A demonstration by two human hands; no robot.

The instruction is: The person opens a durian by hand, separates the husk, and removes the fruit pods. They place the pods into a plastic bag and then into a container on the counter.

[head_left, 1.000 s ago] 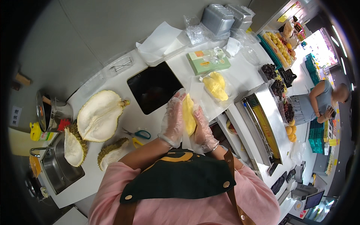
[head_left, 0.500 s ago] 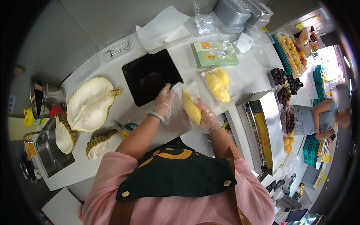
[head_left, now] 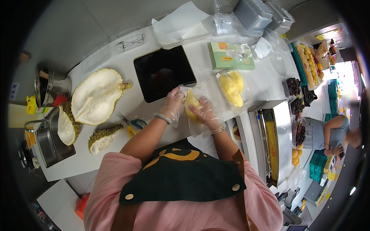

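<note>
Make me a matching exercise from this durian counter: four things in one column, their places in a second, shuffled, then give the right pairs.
Things:
1. large open durian husk
2. black tray
3. green box
4. scissors with teal handles

Places:
A. far side of the counter, beyond the yellow durian flesh lying in clear wrap
B. counter's left part, next to the sink
C. just left of the person's left forearm
D. straight beyond the two gloved hands

Pairs: 1-B, 2-D, 3-A, 4-C

Green carton behind black screen
</note>
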